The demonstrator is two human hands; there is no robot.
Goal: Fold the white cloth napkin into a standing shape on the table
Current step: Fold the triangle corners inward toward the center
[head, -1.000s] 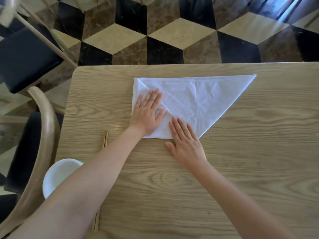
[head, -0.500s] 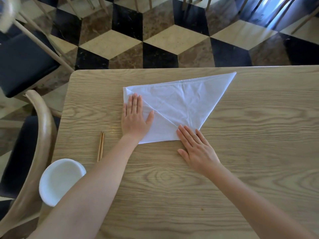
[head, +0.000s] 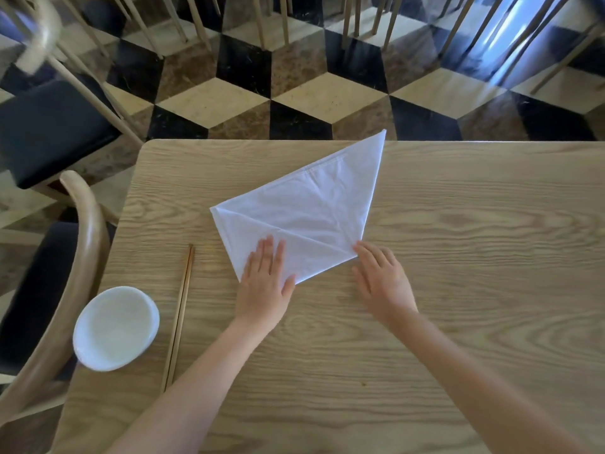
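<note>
The white cloth napkin (head: 311,211) lies flat on the wooden table (head: 474,257), folded into a kite-like shape whose long point reaches just past the far edge. One flap is folded over its near left part, with a diagonal crease. My left hand (head: 265,286) rests flat, fingers spread, on the napkin's near corner. My right hand (head: 381,280) lies flat on the table with its fingertips at the napkin's right corner. Neither hand grips the cloth.
A pair of wooden chopsticks (head: 178,317) lies left of my left hand. A white bowl (head: 114,327) sits at the table's left edge. A curved wooden chair (head: 78,257) stands against that side. Checkered floor and more chairs lie beyond the far edge.
The napkin has been turned counter-clockwise, so its long point now aims at the far edge. My left hand slid back to the near corner; my right hand stayed at the right corner.
</note>
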